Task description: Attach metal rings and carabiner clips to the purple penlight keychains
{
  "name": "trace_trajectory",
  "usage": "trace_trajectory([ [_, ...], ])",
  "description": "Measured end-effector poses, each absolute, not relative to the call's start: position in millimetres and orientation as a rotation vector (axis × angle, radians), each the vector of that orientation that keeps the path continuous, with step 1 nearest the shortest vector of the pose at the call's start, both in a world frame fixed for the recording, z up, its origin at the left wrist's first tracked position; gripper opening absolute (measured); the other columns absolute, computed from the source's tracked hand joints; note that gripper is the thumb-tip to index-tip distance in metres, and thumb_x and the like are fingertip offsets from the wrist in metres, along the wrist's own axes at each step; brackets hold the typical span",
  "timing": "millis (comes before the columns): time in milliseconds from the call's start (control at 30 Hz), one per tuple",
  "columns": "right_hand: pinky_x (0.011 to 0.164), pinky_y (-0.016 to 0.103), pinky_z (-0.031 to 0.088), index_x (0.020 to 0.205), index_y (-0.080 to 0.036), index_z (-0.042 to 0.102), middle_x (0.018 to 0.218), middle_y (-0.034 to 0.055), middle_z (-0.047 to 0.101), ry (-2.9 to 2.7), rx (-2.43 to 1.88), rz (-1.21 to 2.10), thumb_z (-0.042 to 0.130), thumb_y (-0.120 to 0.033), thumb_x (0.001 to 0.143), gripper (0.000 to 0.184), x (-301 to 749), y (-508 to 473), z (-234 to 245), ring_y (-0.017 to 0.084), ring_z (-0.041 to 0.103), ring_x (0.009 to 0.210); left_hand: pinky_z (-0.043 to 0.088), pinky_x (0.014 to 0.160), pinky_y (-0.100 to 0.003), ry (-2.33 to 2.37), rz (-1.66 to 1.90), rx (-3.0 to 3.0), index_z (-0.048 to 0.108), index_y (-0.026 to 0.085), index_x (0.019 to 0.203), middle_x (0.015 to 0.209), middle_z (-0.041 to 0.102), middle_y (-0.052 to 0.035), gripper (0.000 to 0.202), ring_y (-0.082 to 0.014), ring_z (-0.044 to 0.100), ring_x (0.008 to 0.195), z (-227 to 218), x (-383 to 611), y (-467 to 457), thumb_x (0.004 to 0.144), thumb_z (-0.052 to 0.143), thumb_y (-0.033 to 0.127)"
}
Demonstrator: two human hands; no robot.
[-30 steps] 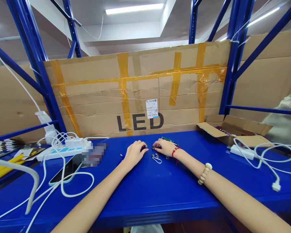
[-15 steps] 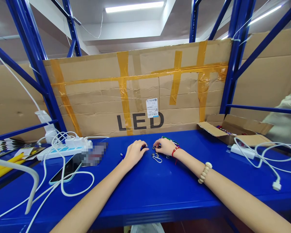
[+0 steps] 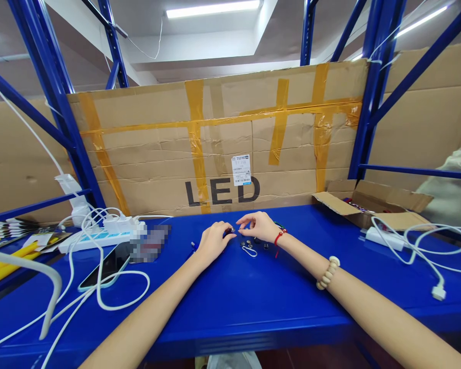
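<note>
My left hand [image 3: 214, 240] rests on the blue shelf top, thumb and forefinger closed on a small shiny metal piece [image 3: 232, 230], mostly hidden by the fingers. My right hand [image 3: 260, 226] is held just across from it, thumb and forefinger curved toward each other near the left fingertips. Whatever lies between them is too small to make out. Below the right hand are several small dark metal pieces [image 3: 249, 242] and a white cord loop [image 3: 249, 251]. Behind the right wrist, a green and dark strand [image 3: 279, 225] is partly covered. A small blue item [image 3: 193, 247] lies beside my left wrist.
At left are a white power strip [image 3: 100, 237], a phone [image 3: 109, 264] and looped white cables [image 3: 146, 287]. An open cardboard box [image 3: 369, 202] and a white adapter [image 3: 384, 240] with cable are at right. A large cardboard panel [image 3: 157, 169] stands behind.
My right hand has lifted slightly and moved left toward my left fingertips. The dark ring at its fingers no longer shows on the surface. My left hand stays nearly still.
</note>
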State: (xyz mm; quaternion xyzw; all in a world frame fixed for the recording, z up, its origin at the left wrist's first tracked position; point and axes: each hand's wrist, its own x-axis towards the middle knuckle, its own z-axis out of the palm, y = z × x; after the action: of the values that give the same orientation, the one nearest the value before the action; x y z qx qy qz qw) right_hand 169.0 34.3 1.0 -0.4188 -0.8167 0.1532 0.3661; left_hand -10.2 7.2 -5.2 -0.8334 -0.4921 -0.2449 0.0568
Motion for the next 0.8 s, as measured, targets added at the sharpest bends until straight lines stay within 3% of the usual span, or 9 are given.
trace_trajectory([
  [167,0.063,0.023,0.049,0.096,-0.011,0.064,0.078,0.007,0.068,-1.869,-0.914,0.82,0.067,-0.031,0.064,0.038,164,35,0,0.016,0.063,0.071,0.039,0.066,-0.024,-1.482,-0.751,-2.554,0.059,0.022,0.086,0.084,0.06,0.0004,0.012,-0.0158,0.054,0.079,-6,-10,8,0.082,0.052,0.031],
  [400,0.056,0.021,0.046,0.094,-0.011,0.065,0.077,0.0066,0.068,-1.786,-0.898,0.96,0.071,-0.031,0.059,0.041,160,33,1,0.015,0.062,0.067,0.04,0.064,-0.025,-1.468,-0.994,-2.622,0.061,0.021,0.085,0.082,0.062,0.0,0.011,-0.0159,0.056,0.075,-8,-9,10,0.079,0.055,0.028],
  [500,0.05,0.018,0.042,0.097,-0.012,0.063,0.077,0.0055,0.068,-1.669,-0.919,1.052,0.071,-0.027,0.06,0.041,161,32,4,0.012,0.06,0.063,0.043,0.06,-0.024,-1.543,-1.378,-2.71,0.061,0.019,0.079,0.073,0.063,0.0002,0.008,-0.0138,0.057,0.063,-10,-7,14,0.074,0.06,0.024],
  [667,0.037,0.014,0.032,0.101,-0.013,0.062,0.077,0.0052,0.068,-1.585,-1.018,1.063,0.07,-0.02,0.063,0.04,161,29,8,0.006,0.049,0.048,0.047,0.051,-0.021,-1.889,-2.35,-2.688,0.051,0.013,0.071,0.06,0.059,0.0007,0.017,-0.0122,0.06,0.054,-10,-3,18,0.067,0.067,0.013],
  [800,0.039,0.013,0.034,0.105,-0.014,0.061,0.074,0.0047,0.067,-1.508,-1.069,1.117,0.071,-0.018,0.063,0.043,162,28,9,0.009,0.054,0.058,0.048,0.054,-0.017,-2.042,-2.869,-2.532,0.05,0.012,0.078,0.063,0.063,-0.0024,0.025,-0.0106,0.062,0.056,-7,-5,17,0.065,0.069,0.004],
])
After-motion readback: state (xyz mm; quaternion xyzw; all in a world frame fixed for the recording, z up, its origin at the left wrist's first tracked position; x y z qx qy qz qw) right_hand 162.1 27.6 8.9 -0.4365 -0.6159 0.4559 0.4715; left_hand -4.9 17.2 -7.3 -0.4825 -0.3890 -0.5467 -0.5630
